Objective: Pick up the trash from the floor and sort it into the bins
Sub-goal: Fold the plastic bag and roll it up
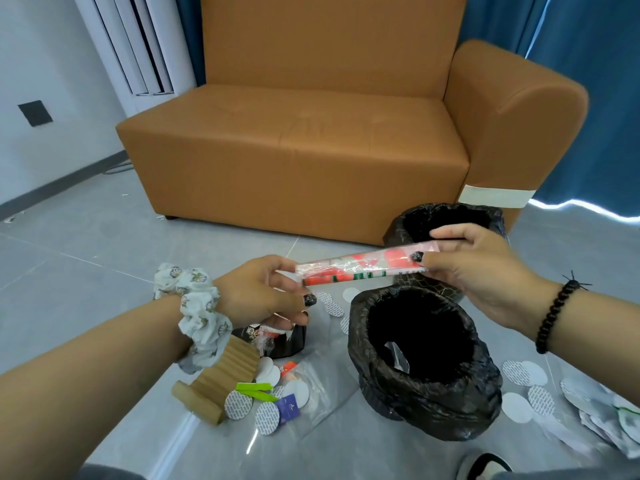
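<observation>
At the near edge a slipper (485,465) is seen on the floor (69,271), and just beyond it the near bin (424,362), lined with a black bag and nearly empty, with one clear scrap visible inside. A second, far bin (446,220) is set behind it against the sofa (294,150); two bins are counted. A long pink wrapper (363,268) is held in the air between both hands, its long axis running left to right and rising slightly toward the right. Its left end is pinched by the left hand (263,292), fingers curled shut around it; its right end is pinched between thumb and fingers of the right hand (478,268). The wrapper lies above the gap between the two bins, with the right hand directly over the far bin's rim, so that hand is judged the nearer for a drop into either. On the floor to the left are left one piece of corrugated cardboard (218,382), one black packet (284,341), two green strips (256,391), a clear bag (311,393) and one small blue sachet (289,407). Round foil seals (266,417) are scattered on both sides; well over a dozen are seen, and an exact count cannot be given.
</observation>
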A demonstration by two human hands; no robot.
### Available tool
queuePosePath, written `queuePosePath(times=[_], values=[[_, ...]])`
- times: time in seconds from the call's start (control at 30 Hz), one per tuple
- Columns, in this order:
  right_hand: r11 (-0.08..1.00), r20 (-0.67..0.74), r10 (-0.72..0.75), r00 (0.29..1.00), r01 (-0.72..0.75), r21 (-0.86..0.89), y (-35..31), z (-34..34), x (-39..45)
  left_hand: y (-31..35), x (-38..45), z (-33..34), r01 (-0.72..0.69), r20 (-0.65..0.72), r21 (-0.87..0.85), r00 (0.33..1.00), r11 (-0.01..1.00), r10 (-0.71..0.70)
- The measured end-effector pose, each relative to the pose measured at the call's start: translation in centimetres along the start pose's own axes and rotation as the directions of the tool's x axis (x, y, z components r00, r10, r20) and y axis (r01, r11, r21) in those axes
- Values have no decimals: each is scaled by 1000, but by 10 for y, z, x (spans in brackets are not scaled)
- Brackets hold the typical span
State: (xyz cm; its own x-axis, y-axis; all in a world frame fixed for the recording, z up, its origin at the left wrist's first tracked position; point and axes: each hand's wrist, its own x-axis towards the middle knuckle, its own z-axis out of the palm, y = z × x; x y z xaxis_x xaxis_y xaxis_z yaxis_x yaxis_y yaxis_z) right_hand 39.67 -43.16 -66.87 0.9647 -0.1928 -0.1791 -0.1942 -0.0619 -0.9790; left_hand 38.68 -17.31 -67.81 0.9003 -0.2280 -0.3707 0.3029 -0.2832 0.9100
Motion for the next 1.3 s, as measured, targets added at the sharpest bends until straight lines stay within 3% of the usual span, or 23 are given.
queuePosePath(times=[0.17,0.43,0.6,0.73,1.1,1.3], values=[[918,-92,-200,976,153,-366,8,-18,22,-2,1,-1,38,6,75,999,996,-38],[658,101,-364,926,333,-675,38,-8,39,-11,0,8,67,101,186,991,980,-87],[444,288,-281,915,390,-807,67,-4,50,-16,4,9,96,133,218,983,971,-126],[357,395,-172,902,431,-829,94,4,55,-21,9,11,117,143,253,977,960,-157],[279,440,-23,898,429,-859,131,18,83,-32,25,12,195,175,353,947,915,-270],[338,468,21,884,434,-835,155,24,93,-36,33,10,229,172,369,936,901,-309]])
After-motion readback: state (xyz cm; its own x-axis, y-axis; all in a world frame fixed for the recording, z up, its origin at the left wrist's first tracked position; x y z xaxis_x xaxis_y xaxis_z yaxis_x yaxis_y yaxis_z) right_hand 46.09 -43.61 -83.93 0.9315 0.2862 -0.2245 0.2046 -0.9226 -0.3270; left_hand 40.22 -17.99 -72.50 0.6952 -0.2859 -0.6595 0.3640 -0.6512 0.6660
